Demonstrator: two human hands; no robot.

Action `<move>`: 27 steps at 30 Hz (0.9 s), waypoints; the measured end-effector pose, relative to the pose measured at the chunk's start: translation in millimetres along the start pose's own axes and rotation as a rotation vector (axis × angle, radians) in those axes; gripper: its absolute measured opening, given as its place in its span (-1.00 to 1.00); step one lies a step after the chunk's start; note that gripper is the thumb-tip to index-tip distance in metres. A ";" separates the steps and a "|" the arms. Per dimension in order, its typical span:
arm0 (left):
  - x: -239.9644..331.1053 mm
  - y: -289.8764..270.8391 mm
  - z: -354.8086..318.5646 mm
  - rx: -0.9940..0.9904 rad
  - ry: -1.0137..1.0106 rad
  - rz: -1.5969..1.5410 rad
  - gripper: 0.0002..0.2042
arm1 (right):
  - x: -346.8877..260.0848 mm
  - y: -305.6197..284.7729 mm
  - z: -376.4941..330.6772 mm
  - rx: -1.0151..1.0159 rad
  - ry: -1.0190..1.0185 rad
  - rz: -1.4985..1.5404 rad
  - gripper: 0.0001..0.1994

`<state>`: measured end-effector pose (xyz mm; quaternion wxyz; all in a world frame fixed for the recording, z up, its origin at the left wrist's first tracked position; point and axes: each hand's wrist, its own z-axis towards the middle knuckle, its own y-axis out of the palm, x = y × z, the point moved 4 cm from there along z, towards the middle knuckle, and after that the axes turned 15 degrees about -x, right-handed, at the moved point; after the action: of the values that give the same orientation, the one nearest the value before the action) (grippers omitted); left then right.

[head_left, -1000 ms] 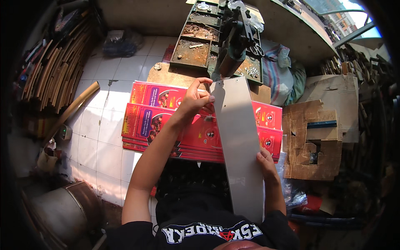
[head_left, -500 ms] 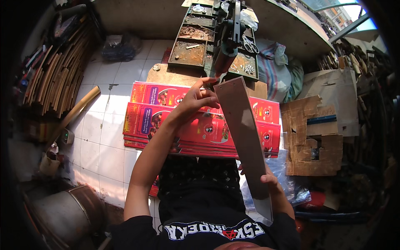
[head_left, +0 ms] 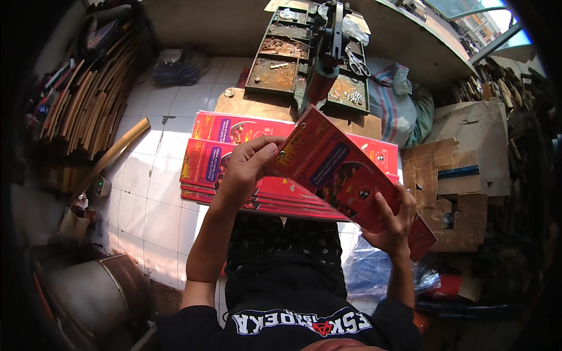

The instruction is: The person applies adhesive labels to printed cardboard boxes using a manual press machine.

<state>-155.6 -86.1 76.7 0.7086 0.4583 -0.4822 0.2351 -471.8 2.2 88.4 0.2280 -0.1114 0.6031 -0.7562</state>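
Observation:
A long red printed sheet [head_left: 328, 161] with a glossy clear cover hangs tilted in front of me, its printed face showing. Near one end, small round metal eyelets sit at its corners. My left hand [head_left: 246, 167] pinches that end at its left edge between thumb and fingers. Lower down, my right hand [head_left: 392, 222] grips the sheet along its length, fingers across the printed face. Beneath it lie fanned piles of similar red sheets [head_left: 202, 161]. Just beyond the sheet's upper end stands a dark upright hand press [head_left: 322, 79], its lower part partly hidden.
Dark trays [head_left: 272, 75] of small metal parts flank the press, with scissors [head_left: 357, 61] on the right one. Cut brown boards [head_left: 430, 169] and clear plastic [head_left: 372, 266] lie right. On the left are stacked boards [head_left: 96, 96], a pole [head_left: 120, 149] and a metal drum [head_left: 96, 295].
The sheet has been turned from its plain greyish side to its red printed side. My left hand has come down onto its end, and my right hand has risen along it.

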 end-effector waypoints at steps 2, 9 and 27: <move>-0.2 -0.1 -4.2 0.038 -0.008 0.015 -0.66 | 0.9 2.0 1.9 0.027 -0.004 -0.033 -0.21; -5.8 -10.1 -11.6 0.084 0.030 -0.009 -0.71 | 1.8 -1.0 7.2 0.059 -0.015 -0.099 -0.23; -9.7 -26.6 -95.3 0.407 0.274 0.110 -0.87 | -19.1 13.4 23.2 -0.133 -0.149 0.075 -0.18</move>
<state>-94.5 -14.1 45.7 0.6466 0.5285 -0.3487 0.4254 -442.1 -10.8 83.3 0.2923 -0.1594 0.6373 -0.6950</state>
